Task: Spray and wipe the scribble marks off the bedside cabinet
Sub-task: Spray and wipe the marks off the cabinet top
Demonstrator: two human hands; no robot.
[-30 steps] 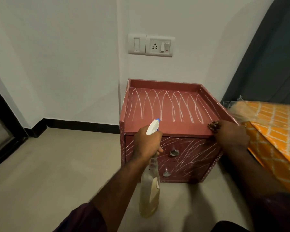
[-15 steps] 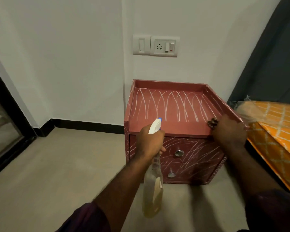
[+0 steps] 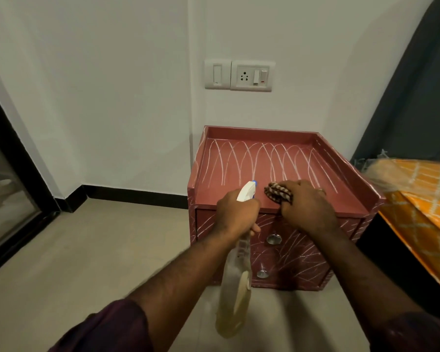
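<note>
Item: bedside cabinet (image 3: 264, 163), scribbled. Our left hand (image 3: 236, 212), fingers curled round spray bottle (image 3: 235, 295), aims nozzle at top; right hand (image 3: 308, 207), fingers clutching cloth (image 3: 277, 193), poised to wipe.

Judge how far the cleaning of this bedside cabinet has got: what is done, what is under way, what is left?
Done: little; only the front strip on top of the cabinet looks free of marks. In hand: the left hand grips the spray bottle; the right hand holds a striped cloth at that strip. Left: white scribble marks across the top and the drawer fronts.
</note>
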